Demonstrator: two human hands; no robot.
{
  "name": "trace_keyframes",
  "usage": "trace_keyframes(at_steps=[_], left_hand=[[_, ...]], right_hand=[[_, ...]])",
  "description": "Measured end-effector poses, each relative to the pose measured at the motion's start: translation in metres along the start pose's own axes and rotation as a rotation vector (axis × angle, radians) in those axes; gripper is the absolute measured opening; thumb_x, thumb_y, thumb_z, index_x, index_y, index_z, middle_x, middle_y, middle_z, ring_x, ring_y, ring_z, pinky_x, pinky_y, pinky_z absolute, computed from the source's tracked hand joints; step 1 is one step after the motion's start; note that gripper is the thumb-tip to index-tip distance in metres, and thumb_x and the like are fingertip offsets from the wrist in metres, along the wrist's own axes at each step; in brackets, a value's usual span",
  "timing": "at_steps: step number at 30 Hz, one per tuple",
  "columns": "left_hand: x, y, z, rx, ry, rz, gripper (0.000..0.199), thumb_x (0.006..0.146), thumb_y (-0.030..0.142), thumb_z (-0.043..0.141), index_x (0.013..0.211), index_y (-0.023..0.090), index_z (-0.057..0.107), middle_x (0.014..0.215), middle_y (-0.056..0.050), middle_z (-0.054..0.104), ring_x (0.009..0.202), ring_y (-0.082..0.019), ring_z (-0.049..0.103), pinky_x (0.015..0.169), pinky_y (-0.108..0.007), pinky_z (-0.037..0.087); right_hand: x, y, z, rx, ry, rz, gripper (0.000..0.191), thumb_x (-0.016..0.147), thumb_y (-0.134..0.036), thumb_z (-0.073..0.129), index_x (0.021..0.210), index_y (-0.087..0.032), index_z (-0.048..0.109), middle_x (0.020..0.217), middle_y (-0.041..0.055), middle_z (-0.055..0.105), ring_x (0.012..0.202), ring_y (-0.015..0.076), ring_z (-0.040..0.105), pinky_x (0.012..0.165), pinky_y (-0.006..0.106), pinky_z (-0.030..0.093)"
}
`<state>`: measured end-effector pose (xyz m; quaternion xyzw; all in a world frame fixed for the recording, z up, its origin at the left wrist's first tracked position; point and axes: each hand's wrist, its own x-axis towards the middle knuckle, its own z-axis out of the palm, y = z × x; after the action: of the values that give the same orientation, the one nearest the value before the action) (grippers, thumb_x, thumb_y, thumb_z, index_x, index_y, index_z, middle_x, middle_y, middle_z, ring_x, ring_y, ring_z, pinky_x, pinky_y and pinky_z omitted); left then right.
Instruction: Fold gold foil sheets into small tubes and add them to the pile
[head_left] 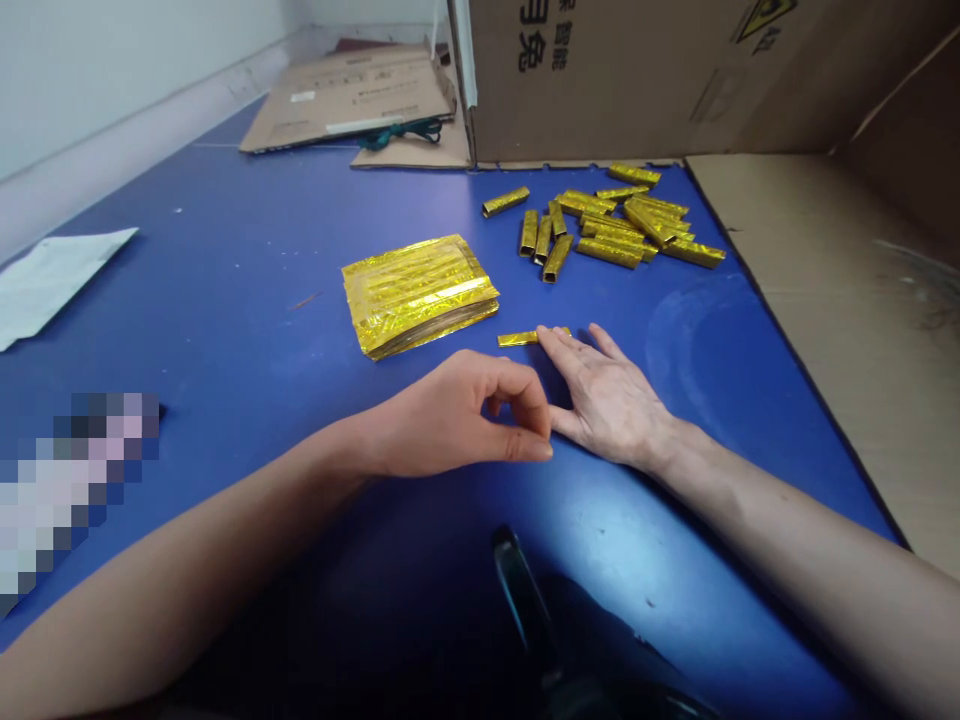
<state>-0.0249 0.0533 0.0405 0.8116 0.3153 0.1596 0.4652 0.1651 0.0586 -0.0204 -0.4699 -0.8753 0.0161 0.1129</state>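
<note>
My right hand (611, 400) lies flat on the blue table with its fingers spread. Its fingertips rest on one end of a flat gold foil strip (517, 339); part of that strip is under the fingers. Just to the left, my left hand (472, 415) hovers with thumb and forefinger brought together in a pinch. Anything between those fingertips is hidden or too small to make out. Beyond my left hand sits a stack of gold foil sheets (420, 290). A loose pile of folded gold foil tubes (619, 225) lies farther back, several of them with open ends facing me.
A large cardboard box (637, 90) stands along the back, with a cardboard flap (810, 300) to the right. Flattened cardboard (352, 90) and a dark green cord (405, 132) lie at back left. White paper (60, 275) is far left; a dark curved object (525, 590) is in front.
</note>
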Motion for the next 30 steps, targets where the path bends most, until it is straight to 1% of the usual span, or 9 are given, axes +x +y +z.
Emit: trace_keyframes(at_steps=[3, 9, 13, 16, 21, 23, 24, 26, 30], left_hand=[[-0.003, 0.010, -0.001, 0.227, -0.078, 0.012, 0.020, 0.070, 0.037, 0.066, 0.078, 0.019, 0.063, 0.082, 0.001, 0.060, 0.082, -0.013, 0.054, 0.074, -0.024, 0.041], [-0.016, 0.022, -0.003, 0.566, -0.288, 0.051, 0.064, 0.046, 0.060, 0.072, 0.096, 0.022, 0.058, 0.099, -0.003, 0.059, 0.100, -0.023, 0.048, 0.086, -0.032, 0.036], [-0.033, 0.021, 0.012, 0.723, -0.323, 0.077, 0.053, 0.059, 0.056, 0.067, 0.098, 0.021, 0.059, 0.105, -0.008, 0.060, 0.105, -0.026, 0.050, 0.097, -0.040, 0.027], [-0.041, 0.022, 0.021, 0.722, -0.321, 0.119, 0.039, 0.066, 0.048, 0.066, 0.095, 0.023, 0.060, 0.101, -0.006, 0.063, 0.101, -0.023, 0.054, 0.096, -0.037, 0.030], [-0.027, 0.021, 0.004, 0.589, -0.384, 0.096, 0.043, 0.065, 0.053, 0.064, 0.097, 0.024, 0.060, 0.094, -0.002, 0.065, 0.087, -0.019, 0.060, 0.080, -0.028, 0.042], [-0.013, 0.012, -0.005, 0.542, -0.266, 0.001, 0.038, 0.075, 0.053, 0.055, 0.099, 0.024, 0.059, 0.096, 0.000, 0.065, 0.084, -0.016, 0.060, 0.074, -0.025, 0.044], [-0.007, 0.006, -0.007, 0.546, -0.115, -0.010, 0.038, 0.080, 0.052, 0.049, 0.102, 0.022, 0.057, 0.101, -0.001, 0.063, 0.089, -0.016, 0.060, 0.076, -0.025, 0.044], [0.006, -0.011, -0.006, 0.620, 0.120, 0.022, 0.053, 0.082, 0.052, 0.044, 0.121, 0.016, 0.046, 0.125, -0.008, 0.051, 0.114, -0.021, 0.047, 0.093, -0.031, 0.037], [0.019, -0.042, 0.008, 0.838, 0.046, -0.028, 0.082, 0.081, 0.062, 0.034, 0.137, 0.005, 0.018, 0.144, -0.018, 0.021, 0.134, -0.026, 0.016, 0.106, -0.041, 0.018]], right_hand=[[0.000, 0.000, 0.000, 0.004, 0.005, -0.001, 0.087, 0.078, -0.068, 0.027, 0.133, -0.001, 0.031, 0.131, 0.0217, 0.044, 0.124, 0.0281, 0.038, 0.105, 0.047, 0.021], [0.000, -0.001, -0.001, -0.001, -0.001, -0.006, 0.087, 0.079, -0.068, 0.024, 0.133, 0.001, 0.030, 0.131, 0.0226, 0.043, 0.124, 0.0281, 0.037, 0.105, 0.046, 0.020], [0.000, -0.003, -0.003, -0.007, -0.006, 0.013, 0.079, 0.083, -0.062, 0.028, 0.133, -0.001, 0.030, 0.131, 0.0215, 0.044, 0.124, 0.0267, 0.038, 0.105, 0.046, 0.021], [0.000, -0.003, -0.003, -0.009, -0.004, 0.015, 0.077, 0.083, -0.060, 0.030, 0.133, -0.002, 0.030, 0.131, 0.0209, 0.045, 0.124, 0.0268, 0.038, 0.105, 0.046, 0.021], [0.000, -0.003, -0.002, -0.011, -0.011, 0.021, 0.076, 0.084, -0.060, 0.029, 0.134, -0.002, 0.029, 0.131, 0.0207, 0.045, 0.124, 0.0264, 0.038, 0.105, 0.046, 0.021], [0.000, -0.003, -0.002, -0.014, -0.018, 0.019, 0.075, 0.084, -0.059, 0.029, 0.133, -0.002, 0.031, 0.131, 0.0210, 0.045, 0.125, 0.0267, 0.037, 0.105, 0.046, 0.021], [0.001, -0.002, -0.002, -0.014, -0.019, 0.016, 0.073, 0.085, -0.058, 0.028, 0.133, -0.002, 0.032, 0.131, 0.0209, 0.045, 0.124, 0.0269, 0.037, 0.105, 0.046, 0.021], [0.001, -0.002, -0.001, -0.014, -0.015, 0.010, 0.070, 0.086, -0.055, 0.028, 0.132, -0.002, 0.033, 0.131, 0.0206, 0.045, 0.124, 0.0271, 0.038, 0.105, 0.047, 0.021], [0.002, -0.001, -0.002, -0.025, -0.010, -0.001, 0.060, 0.088, -0.046, 0.033, 0.131, -0.004, 0.036, 0.131, 0.0184, 0.046, 0.124, 0.0260, 0.039, 0.105, 0.047, 0.020]])
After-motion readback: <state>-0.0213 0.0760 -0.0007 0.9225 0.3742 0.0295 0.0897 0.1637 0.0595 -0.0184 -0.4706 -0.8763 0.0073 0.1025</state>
